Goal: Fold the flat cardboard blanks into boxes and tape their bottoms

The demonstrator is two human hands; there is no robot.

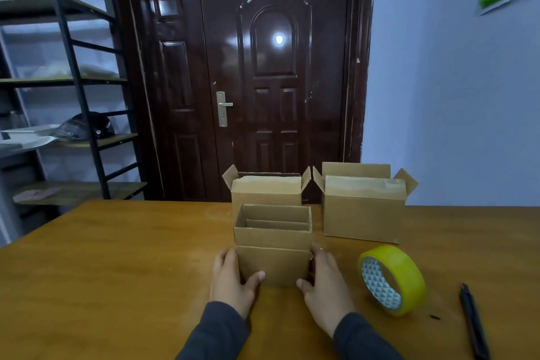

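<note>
A small cardboard box stands on the wooden table in front of me, its top open and inner flaps visible. My left hand grips its left side and my right hand grips its right side, thumbs on the near face. Two more folded boxes stand behind it with flaps up: one straight behind, a larger one to the right. A roll of yellow tape stands on edge to the right of my right hand.
A black utility knife lies near the table's right front. A dark wooden door stands behind the table. Metal shelving with a cap and papers stands at the left.
</note>
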